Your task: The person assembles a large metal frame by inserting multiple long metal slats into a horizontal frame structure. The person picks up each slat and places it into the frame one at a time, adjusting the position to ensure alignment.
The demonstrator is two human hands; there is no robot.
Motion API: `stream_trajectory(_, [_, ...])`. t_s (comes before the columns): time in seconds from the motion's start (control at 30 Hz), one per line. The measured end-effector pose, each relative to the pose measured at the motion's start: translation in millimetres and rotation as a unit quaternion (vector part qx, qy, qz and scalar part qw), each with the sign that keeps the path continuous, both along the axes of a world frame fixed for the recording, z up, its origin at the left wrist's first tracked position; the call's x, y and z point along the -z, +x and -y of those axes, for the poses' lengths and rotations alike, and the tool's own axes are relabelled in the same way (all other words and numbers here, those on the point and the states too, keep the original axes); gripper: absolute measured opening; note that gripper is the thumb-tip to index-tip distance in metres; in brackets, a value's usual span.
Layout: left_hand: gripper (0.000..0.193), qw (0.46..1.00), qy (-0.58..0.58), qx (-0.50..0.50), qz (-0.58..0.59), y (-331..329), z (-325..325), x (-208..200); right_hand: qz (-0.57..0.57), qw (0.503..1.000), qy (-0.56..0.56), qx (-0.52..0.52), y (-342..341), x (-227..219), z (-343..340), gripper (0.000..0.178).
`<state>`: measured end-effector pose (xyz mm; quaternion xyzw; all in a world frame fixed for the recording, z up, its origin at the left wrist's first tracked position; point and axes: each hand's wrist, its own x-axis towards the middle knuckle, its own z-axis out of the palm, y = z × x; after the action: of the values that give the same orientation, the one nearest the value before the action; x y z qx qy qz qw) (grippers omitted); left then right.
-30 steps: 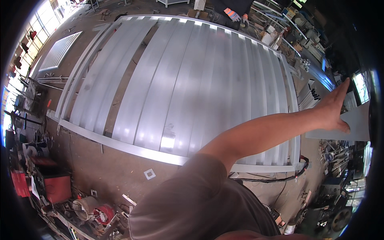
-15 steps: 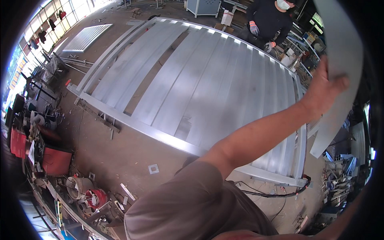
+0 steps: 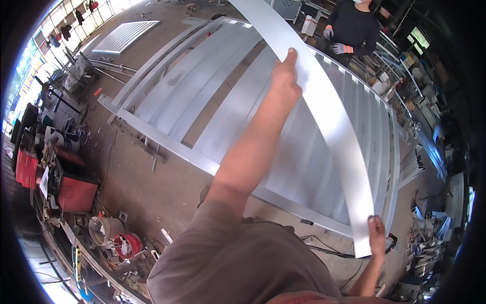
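Note:
A long flat silver metal slat (image 3: 331, 119) slants across the view, its far end past the upper edge and its near end close to my body. My left hand (image 3: 287, 78) grips its left edge partway along, thumb stretched over the face. Close to the near end, my right hand (image 3: 376, 235) holds its right edge, thumb on top and the other fingers mostly hidden. Beneath the slat lies a large metal frame (image 3: 197, 161) carrying several parallel slats (image 3: 243, 91), with dark gaps between some at the left.
Across the frame stands a person (image 3: 354, 30) wearing gloves. A ribbed panel (image 3: 125, 36) lies on the floor at the far left. Near left are a red cabinet (image 3: 78, 192), a white bucket (image 3: 104, 230) and a red bucket (image 3: 126, 245). Metal scraps (image 3: 430, 233) crowd the right side.
The slat has swung from the right side to over the frame, my left hand moving left with it. My right hand has come into view on its near end.

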<state>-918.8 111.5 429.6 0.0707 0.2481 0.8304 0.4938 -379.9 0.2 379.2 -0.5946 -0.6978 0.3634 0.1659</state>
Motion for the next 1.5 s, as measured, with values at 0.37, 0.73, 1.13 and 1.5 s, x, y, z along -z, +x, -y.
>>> stream_trajectory(0.37, [0.074,0.881,-0.335,0.206,-0.265,-99,54,256,0.010,0.997,-0.036,0.068,-411,247,19,0.048])
stream_trajectory(0.73, [0.074,0.853,-0.327,0.188,-0.360,-265,60,326,-0.056,0.979,-0.129,0.150,-660,289,5,0.068])
stream_trajectory(1.13, [0.064,0.821,-0.384,0.248,-0.342,-344,38,344,-0.029,0.990,-0.078,0.118,-741,308,-5,0.050])
stream_trajectory(1.5, [0.054,0.852,-0.328,0.204,-0.353,-372,25,365,-0.114,0.948,-0.187,0.233,-783,295,-15,0.059])
